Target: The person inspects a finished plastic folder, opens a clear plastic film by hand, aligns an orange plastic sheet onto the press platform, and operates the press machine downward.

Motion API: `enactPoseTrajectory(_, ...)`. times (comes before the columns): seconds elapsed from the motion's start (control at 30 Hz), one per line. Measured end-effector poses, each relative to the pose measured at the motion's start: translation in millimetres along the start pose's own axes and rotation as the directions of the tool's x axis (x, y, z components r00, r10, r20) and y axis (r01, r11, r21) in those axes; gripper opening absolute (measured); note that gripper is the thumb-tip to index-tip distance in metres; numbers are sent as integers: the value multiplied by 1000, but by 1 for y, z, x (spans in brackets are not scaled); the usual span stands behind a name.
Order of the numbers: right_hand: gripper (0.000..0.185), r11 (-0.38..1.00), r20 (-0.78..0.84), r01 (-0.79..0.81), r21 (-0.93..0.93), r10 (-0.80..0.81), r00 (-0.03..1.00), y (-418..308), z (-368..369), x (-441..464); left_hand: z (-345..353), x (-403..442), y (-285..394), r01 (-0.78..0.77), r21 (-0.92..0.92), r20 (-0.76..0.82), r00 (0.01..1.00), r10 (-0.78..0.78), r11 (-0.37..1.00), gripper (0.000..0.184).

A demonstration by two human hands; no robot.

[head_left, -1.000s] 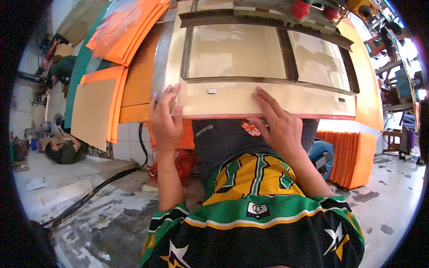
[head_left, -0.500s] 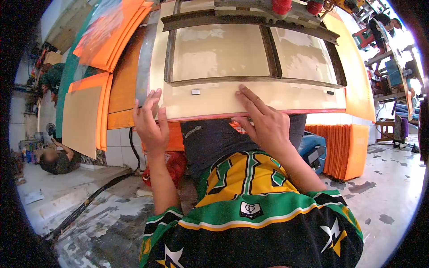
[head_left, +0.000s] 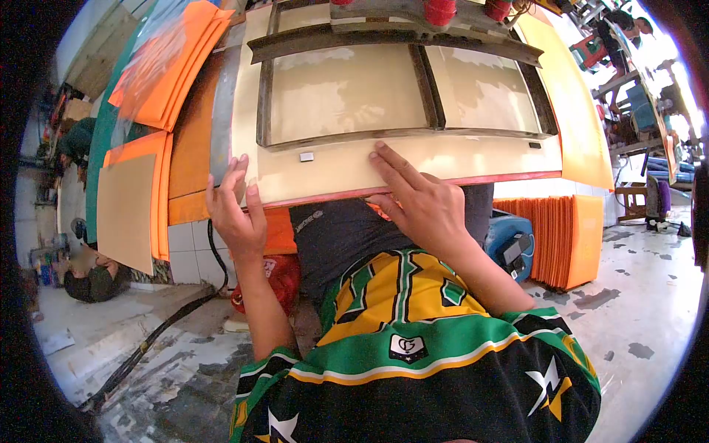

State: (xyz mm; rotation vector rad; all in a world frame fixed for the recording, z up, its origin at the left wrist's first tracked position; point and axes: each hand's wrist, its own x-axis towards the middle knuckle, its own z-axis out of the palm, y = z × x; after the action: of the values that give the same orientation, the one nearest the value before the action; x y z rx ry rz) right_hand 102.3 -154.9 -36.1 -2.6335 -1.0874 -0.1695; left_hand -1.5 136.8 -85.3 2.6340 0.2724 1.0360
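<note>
A cream sheet [head_left: 340,168] with a red front edge lies on the work table in front of me. My left hand [head_left: 238,220] rests at its front left corner, fingers stretched and apart. My right hand [head_left: 427,208] lies on the sheet's front part, with index and middle fingers pointing forward and the thumb by the edge. Neither hand is seen holding anything. Just beyond the fingertips, a dark metal frame [head_left: 437,92] rests over the sheet. A small white block [head_left: 306,156] sits between my hands, and a small black block [head_left: 534,145] is farther right.
Orange sheets [head_left: 185,66] under clear plastic and a tan board [head_left: 125,210] lie at left. A stack of orange sheets [head_left: 557,240] stands below the table at right, beside a blue object [head_left: 509,240]. Red knobs [head_left: 440,11] are at the back. Another person [head_left: 92,280] sits low at left.
The camera view has shifted a little, so the table and sheet appear farther left. Both hands keep nearly the same places on the sheet.
</note>
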Motion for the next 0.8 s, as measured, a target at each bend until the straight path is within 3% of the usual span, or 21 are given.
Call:
enactPoseTrajectory(0.3, 57, 998, -94, 62, -4, -62, 994, 2, 5, 1, 1, -1, 0, 19, -20, -15, 1000, -20, 1000, 18)
enactPoseTrajectory(0.5, 57, 998, -46, 53, -19, -54, 997, -2, 3, 5, -3, 2, 3, 23, 16, -9, 1000, -23, 1000, 18)
enactPoseTrajectory(0.57, 61, 1000, 50, 7, 9, -8, 999, -3, -2, 5, -5, 3, 2, 27, 31, -5, 1000, -26, 999, 18)
enactPoseTrajectory(0.8, 60, 1000, 54, 4, 16, -5, 999, -7, -9, 6, -6, 4, 5, 44, -2, -13, 999, -44, 999, 18)
